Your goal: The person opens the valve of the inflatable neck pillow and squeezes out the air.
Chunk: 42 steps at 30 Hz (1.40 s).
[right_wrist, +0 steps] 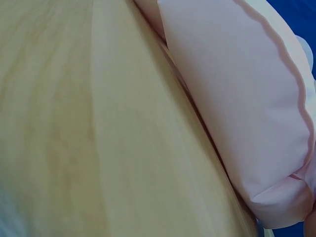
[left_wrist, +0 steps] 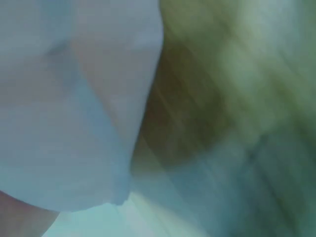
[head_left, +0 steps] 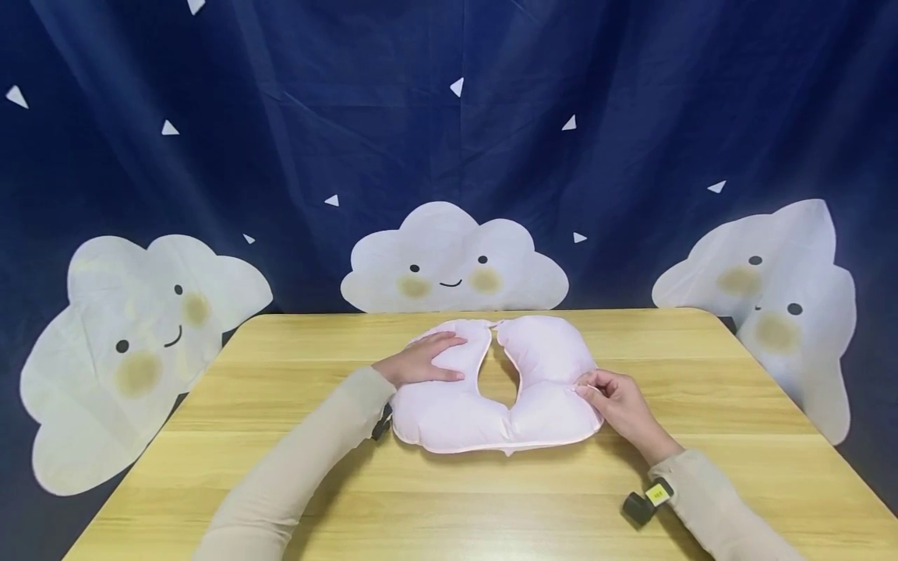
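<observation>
A pale pink, puffed-up neck pillow (head_left: 547, 351) lies on the table, its two arms pointing away and nearly meeting at the far end around an oval hole. My left hand (head_left: 426, 361) rests on its left arm, fingers and thumb stretched over the fabric. At the right outer edge, my right hand (head_left: 623, 401) pinches a small bit of the pillow between thumb and forefinger. The right wrist view shows the plump side of the pillow (right_wrist: 237, 94) with its wavy seam. In the blurred left wrist view, the pillow (left_wrist: 64, 123) fills the left part.
The wood-grain table (head_left: 449, 506) reaches back to a dark blue curtain (head_left: 393, 117) printed with smiling clouds and small white triangles. Black camera mounts sit at both wrists, the right one (head_left: 640, 506) hanging low over the tabletop.
</observation>
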{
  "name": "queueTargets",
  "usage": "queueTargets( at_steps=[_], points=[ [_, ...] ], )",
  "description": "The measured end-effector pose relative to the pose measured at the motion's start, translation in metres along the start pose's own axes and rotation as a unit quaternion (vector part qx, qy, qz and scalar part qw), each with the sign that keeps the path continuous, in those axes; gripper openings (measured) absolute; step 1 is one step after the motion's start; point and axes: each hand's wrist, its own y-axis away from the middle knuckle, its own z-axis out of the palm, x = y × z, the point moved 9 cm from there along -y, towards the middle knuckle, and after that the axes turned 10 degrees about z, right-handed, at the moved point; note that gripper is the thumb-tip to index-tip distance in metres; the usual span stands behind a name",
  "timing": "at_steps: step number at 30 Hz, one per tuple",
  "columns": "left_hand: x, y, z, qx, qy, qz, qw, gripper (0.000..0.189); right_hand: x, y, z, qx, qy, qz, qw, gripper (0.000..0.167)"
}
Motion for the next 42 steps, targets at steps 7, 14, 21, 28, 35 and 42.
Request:
queueTargets(
  at_steps=[7, 14, 21, 28, 35, 42],
  points=[
    [-0.001, 0.000, 0.001, -0.017, -0.027, 0.003, 0.9995, 0.073, 0.001, 0.000, 0.000, -0.001, -0.002, -0.003, 1.0000, 0.016],
    [-0.004, -0.002, 0.003, -0.012, -0.020, 0.013, 0.9996, 0.073, 0.013, -0.005, -0.001, -0.004, -0.020, -0.030, 0.9993, 0.010],
    [-0.007, -0.004, 0.003, 0.000, -0.006, 0.015, 0.9999, 0.072, -0.003, 0.000, -0.001, 0.002, -0.020, -0.027, 0.9994, 0.011],
    [-0.009, -0.004, 0.004, 0.011, 0.006, 0.002, 0.9999, 0.069, 0.007, -0.003, -0.003, 0.003, -0.029, -0.035, 0.9990, 0.016],
    [-0.012, -0.006, 0.006, 0.018, 0.009, 0.000, 0.9998, 0.069, 0.013, -0.004, -0.003, -0.003, -0.036, -0.035, 0.9988, 0.008],
    [-0.012, -0.005, 0.006, 0.028, 0.012, 0.004, 0.9995, 0.068, 0.011, -0.004, -0.003, -0.001, -0.032, -0.025, 0.9992, 0.017]
  ],
)
